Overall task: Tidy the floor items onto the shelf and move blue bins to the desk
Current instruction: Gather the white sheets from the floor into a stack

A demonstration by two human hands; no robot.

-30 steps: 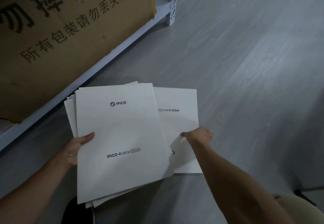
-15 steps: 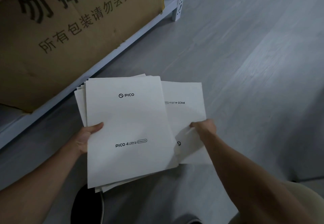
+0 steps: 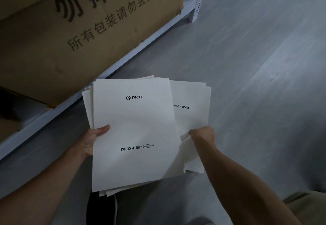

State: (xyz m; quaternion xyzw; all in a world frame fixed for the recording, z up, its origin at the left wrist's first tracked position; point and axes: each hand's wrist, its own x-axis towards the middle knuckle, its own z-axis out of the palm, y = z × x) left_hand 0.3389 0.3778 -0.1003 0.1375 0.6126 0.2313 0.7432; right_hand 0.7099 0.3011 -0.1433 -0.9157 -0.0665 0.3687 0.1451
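Observation:
A stack of white PICO sheets (image 3: 134, 122) is held flat above the grey floor, with my left hand (image 3: 94, 140) gripping its left edge, thumb on top. To its right lie further white PICO sheets (image 3: 191, 101), printed upside down, partly tucked under the stack. My right hand (image 3: 202, 134) pinches these sheets near their lower part, and they crumple at the grip. The white metal shelf (image 3: 112, 69) runs diagonally just behind the papers. No blue bins are in view.
A large brown cardboard box (image 3: 79, 30) with black Chinese print sits on the shelf's lowest level. The shelf's perforated white post (image 3: 198, 0) stands at the top right. Grey wood-pattern floor (image 3: 255, 66) stretches to the right. A dark object with a white cord (image 3: 105, 209) lies below the papers.
My right hand has lifted its sheets off the floor and drawn them closer against the left stack. The left hand keeps its grip.

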